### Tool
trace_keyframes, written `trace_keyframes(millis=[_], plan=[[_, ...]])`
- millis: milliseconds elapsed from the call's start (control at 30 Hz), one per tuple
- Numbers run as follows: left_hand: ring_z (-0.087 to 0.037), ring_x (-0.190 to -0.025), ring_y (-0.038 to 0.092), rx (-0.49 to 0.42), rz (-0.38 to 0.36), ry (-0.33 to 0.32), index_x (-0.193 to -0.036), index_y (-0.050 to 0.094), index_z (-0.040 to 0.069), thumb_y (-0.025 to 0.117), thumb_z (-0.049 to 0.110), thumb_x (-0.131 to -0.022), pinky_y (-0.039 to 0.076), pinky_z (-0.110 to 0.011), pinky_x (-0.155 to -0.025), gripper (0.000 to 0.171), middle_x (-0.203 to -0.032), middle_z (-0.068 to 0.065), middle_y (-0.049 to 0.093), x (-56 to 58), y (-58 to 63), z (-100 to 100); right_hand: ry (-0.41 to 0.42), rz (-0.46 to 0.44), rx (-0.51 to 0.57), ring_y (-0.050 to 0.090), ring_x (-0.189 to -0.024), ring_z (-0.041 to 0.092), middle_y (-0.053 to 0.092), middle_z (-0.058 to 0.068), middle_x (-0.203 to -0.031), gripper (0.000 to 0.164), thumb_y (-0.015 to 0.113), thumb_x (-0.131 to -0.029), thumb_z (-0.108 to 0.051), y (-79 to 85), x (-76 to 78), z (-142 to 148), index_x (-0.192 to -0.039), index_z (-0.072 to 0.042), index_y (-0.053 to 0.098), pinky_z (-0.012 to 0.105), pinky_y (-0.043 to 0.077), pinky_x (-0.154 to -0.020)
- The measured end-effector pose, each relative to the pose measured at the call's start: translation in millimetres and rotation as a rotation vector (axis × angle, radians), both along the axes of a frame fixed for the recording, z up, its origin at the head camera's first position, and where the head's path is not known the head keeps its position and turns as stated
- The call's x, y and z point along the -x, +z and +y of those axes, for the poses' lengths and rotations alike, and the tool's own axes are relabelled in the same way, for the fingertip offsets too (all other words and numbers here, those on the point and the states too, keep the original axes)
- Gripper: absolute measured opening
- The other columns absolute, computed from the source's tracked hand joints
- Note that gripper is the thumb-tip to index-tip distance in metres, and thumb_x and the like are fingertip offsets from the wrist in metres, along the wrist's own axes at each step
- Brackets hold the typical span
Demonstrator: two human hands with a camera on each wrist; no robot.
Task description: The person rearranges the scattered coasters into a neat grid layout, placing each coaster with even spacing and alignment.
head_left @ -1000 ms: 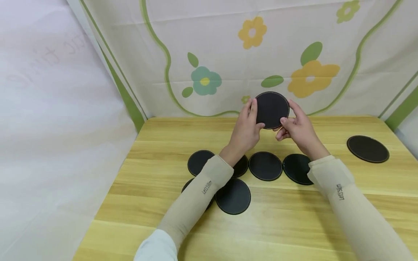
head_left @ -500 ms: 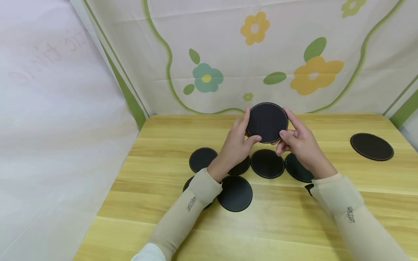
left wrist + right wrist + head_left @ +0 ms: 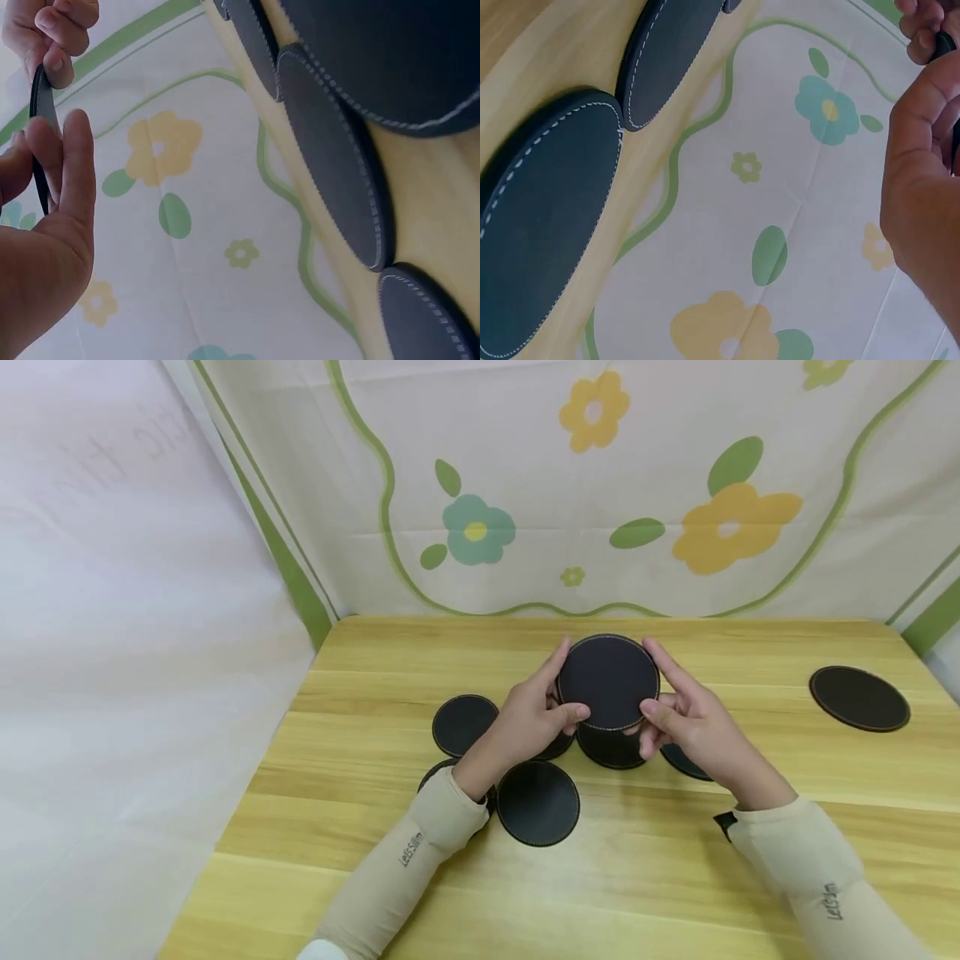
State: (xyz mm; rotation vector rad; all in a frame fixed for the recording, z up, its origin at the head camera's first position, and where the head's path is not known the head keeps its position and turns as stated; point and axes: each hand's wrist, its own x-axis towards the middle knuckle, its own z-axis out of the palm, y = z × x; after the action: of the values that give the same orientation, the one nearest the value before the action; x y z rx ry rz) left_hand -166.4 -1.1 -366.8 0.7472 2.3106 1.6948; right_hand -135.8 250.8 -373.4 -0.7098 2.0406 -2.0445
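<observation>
Both hands hold one round black coaster [image 3: 609, 682] with pale edge stitching, raised above the table and tilted to face the head camera. The left hand [image 3: 531, 714] grips its left edge, thumb on the near face and fingers behind. On the other edge, the right hand [image 3: 693, 718] pinches it between thumb and fingers. Seen edge-on in the left wrist view, the coaster [image 3: 40, 135] is a thin dark disc between the fingers. Below the hands, a row of similar coasters [image 3: 465, 727] lies on the table, partly hidden by hands and the held coaster.
In front of the row lies another coaster [image 3: 538, 803], with one more [image 3: 438, 772] beside it, mostly under the left forearm. A separate coaster [image 3: 859, 698] rests at the far right of the wooden table [image 3: 630, 885]. A flowered cloth [image 3: 525, 443] hangs behind the table.
Both hands have lowered the held coaster toward me, from in front of the cloth to above the row. It now covers part of the middle coasters. The coasters on the table stay put.
</observation>
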Motion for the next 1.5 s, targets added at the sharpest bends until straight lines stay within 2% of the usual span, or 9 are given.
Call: trace_keyframes(millis=[167, 333, 533, 633, 800, 933, 1100, 1300, 1500], plan=[[-0.036, -0.063, 0.065, -0.047, -0.114, -0.094, -0.163, 0.013, 0.032, 0.072, 0.013, -0.095, 0.057, -0.038, -0.063, 0.092, -0.073, -0.013, 0.063, -5.7, -10.6, -4, 0.070, -0.082, -0.058, 0.064, -0.060, 0.036, 0.065, 0.027, -0.081, 0.077, 0.046, -0.107, 0.000, -5.0, -8.9, 7, -0.165, -0.028, 0.002, 0.040, 0.059, -0.062], [-0.028, -0.053, 0.064, -0.021, -0.176, -0.144, -0.164, 0.013, 0.029, 0.072, 0.013, -0.095, 0.058, -0.035, -0.060, 0.092, -0.068, -0.017, 0.064, -11.8, -21.4, -4, 0.157, -0.154, -0.086, 0.062, -0.057, 0.039, 0.059, 0.033, -0.077, 0.083, 0.047, -0.107, 0.001, -11.2, -17.0, 12, -0.163, -0.031, -0.005, 0.045, 0.058, -0.060], [-0.037, -0.054, 0.064, 0.033, -0.256, -0.149, -0.164, 0.013, 0.023, 0.071, 0.011, -0.096, 0.059, -0.036, -0.057, 0.090, -0.070, -0.021, 0.065, -21.8, -25.8, -7, 0.130, -0.290, -0.206, 0.063, -0.055, 0.030, 0.059, 0.028, -0.076, 0.087, 0.056, -0.104, -0.006, -10.2, -22.8, 5, -0.164, -0.026, -0.003, 0.041, 0.057, -0.054], [-0.033, -0.052, 0.065, 0.097, -0.299, -0.176, -0.164, 0.010, 0.018, 0.069, 0.010, -0.097, 0.058, -0.033, -0.056, 0.089, -0.069, -0.015, 0.065, -30.3, -22.9, -5, 0.107, -0.354, -0.280, 0.061, -0.054, 0.026, 0.060, 0.021, -0.076, 0.089, 0.061, -0.103, -0.009, -8.7, -30.9, 6, -0.164, -0.022, -0.003, 0.040, 0.056, -0.055], [-0.019, -0.048, 0.063, 0.177, -0.357, -0.212, -0.164, 0.004, 0.015, 0.065, 0.009, -0.100, 0.057, -0.029, -0.056, 0.089, -0.068, -0.008, 0.065, -46.3, -18.1, 2, 0.109, -0.363, -0.348, 0.057, -0.048, 0.023, 0.059, 0.015, -0.071, 0.089, 0.062, -0.102, -0.010, -10.5, -45.7, 14, -0.163, -0.017, -0.002, 0.038, 0.054, -0.052], [-0.021, -0.049, 0.064, 0.243, -0.405, -0.231, -0.163, 0.001, 0.012, 0.064, 0.011, -0.102, 0.055, -0.027, -0.055, 0.088, -0.067, -0.006, 0.065, -57.3, -20.0, 7, 0.128, -0.351, -0.349, 0.055, -0.045, 0.022, 0.059, 0.012, -0.068, 0.085, 0.061, -0.102, -0.009, -18.2, -57.1, 19, -0.162, -0.013, 0.001, 0.036, 0.051, -0.046], [-0.024, -0.049, 0.062, 0.339, -0.512, -0.332, -0.162, -0.006, 0.009, 0.063, 0.017, -0.102, 0.054, -0.029, -0.054, 0.092, -0.065, -0.011, 0.065, -65.4, -27.8, 9, 0.188, -0.412, -0.346, 0.054, -0.044, 0.019, 0.058, 0.011, -0.068, 0.083, 0.059, -0.103, -0.009, -31.9, -69.7, 22, -0.161, -0.008, -0.001, 0.033, 0.050, -0.043], [-0.021, -0.045, 0.054, 0.421, -0.595, -0.388, -0.162, -0.007, 0.010, 0.063, 0.023, -0.103, 0.053, -0.032, -0.049, 0.093, -0.063, -0.012, 0.059, -67.7, -36.8, 9, 0.239, -0.437, -0.397, 0.053, -0.043, 0.014, 0.060, 0.012, -0.067, 0.081, 0.058, -0.104, -0.011, -42.7, -74.0, 21, -0.160, -0.004, 0.000, 0.031, 0.049, -0.040], [-0.021, -0.042, 0.053, 0.381, -0.617, -0.413, -0.162, -0.008, 0.009, 0.061, 0.025, -0.104, 0.054, -0.033, -0.046, 0.092, -0.063, -0.012, 0.058, -62.0, -41.7, 11, 0.184, -0.442, -0.460, 0.054, -0.043, 0.017, 0.059, 0.012, -0.067, 0.083, 0.061, -0.103, -0.014, -44.0, -75.6, 21, -0.160, -0.005, 0.001, 0.033, 0.050, -0.040]])
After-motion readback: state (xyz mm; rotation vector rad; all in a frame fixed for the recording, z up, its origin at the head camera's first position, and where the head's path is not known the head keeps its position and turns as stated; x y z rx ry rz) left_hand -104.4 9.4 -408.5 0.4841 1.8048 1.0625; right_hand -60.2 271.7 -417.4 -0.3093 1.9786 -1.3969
